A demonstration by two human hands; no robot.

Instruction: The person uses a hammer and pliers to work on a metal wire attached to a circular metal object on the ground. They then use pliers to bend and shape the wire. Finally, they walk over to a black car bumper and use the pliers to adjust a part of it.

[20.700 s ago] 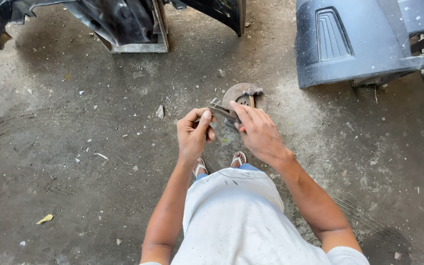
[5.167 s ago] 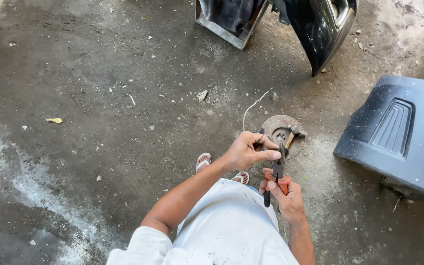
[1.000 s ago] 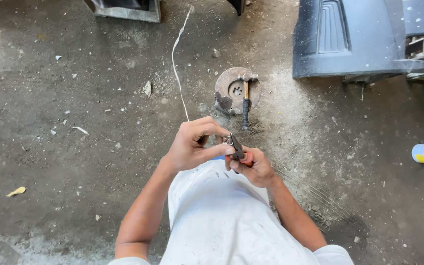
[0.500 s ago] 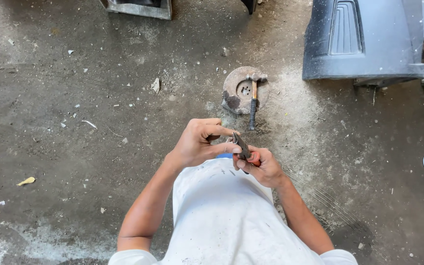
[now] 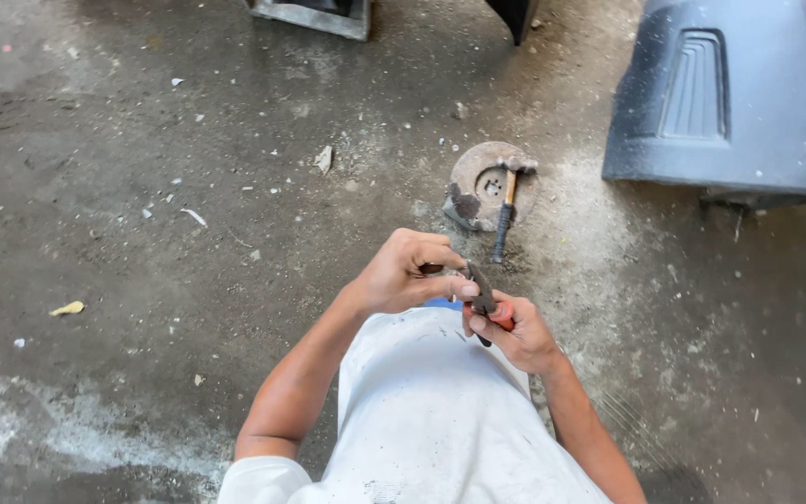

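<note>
Between both hands' fingers (image 5: 466, 290), pliers (image 5: 482, 301) sit, gripped by right hand (image 5: 515, 334).

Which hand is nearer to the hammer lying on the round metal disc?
Right, though only narrowly. The right hand, gripping red-handled pliers, sits just below the hammer handle's end. The left hand is below and off to the hammer's left. Neither touches it.

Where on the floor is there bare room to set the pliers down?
Widest free patch: the concrete floor left of the left hand, holding only small scraps. A narrower strip lies right of the right hand, below the grey panel. Crowded just ahead, where the hammer rests on the metal disc.
</note>
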